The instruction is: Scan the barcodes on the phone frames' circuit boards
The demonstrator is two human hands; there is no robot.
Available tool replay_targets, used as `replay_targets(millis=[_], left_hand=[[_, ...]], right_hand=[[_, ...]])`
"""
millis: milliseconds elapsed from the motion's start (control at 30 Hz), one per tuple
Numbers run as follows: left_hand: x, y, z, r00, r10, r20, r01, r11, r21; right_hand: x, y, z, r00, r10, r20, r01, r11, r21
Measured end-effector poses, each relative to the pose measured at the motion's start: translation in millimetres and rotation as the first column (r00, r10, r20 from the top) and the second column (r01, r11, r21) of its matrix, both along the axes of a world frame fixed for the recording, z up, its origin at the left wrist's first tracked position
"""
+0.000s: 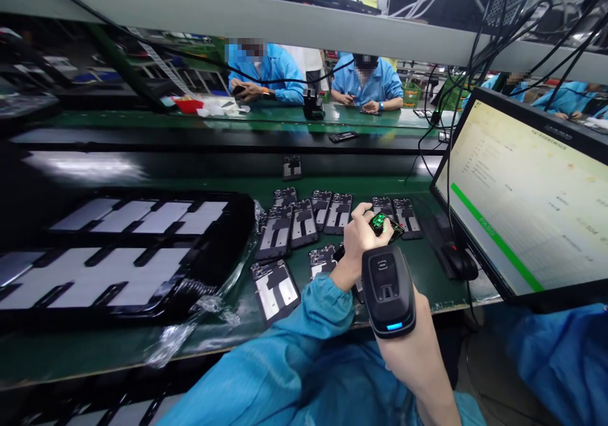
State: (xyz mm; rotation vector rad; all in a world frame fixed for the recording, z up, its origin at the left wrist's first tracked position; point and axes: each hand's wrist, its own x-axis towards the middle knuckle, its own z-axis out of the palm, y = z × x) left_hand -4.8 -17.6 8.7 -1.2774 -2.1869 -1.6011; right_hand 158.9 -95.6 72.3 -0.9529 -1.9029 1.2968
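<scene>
Along the green bench (427, 263), a black tray (237, 223) lies at left and a monitor (532, 198) with a green PASS bar (496, 236) is at right; two people (280, 71) in blue are beyond. Between tray and monitor lie opened phones (275, 231). Above these, the left hand (361, 239) pinches a green-lit phone (379, 221) between thumb and fingers. The right hand (422, 309) grips a black scanner (387, 283) close by, its fingers hidden behind the scanner's body.

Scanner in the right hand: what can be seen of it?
The scanner looks like black plastic: rounded head, pale logo, small ridged detail, blue light lit at the near end. The right grip holds it up, front pointing away from the camera, near the left grip. Its handle is hidden.
</scene>
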Motion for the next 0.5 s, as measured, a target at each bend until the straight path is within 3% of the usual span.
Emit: replay_targets(millis=[500], left_hand=[[10.8,-1.7,8.3,1.0,-0.011,-0.022,0.01,1.0,-0.029]], right_hand=[[12.5,-1.8,-0.8,0.997,-0.016,-0.072,0.017,1.0,0.01]])
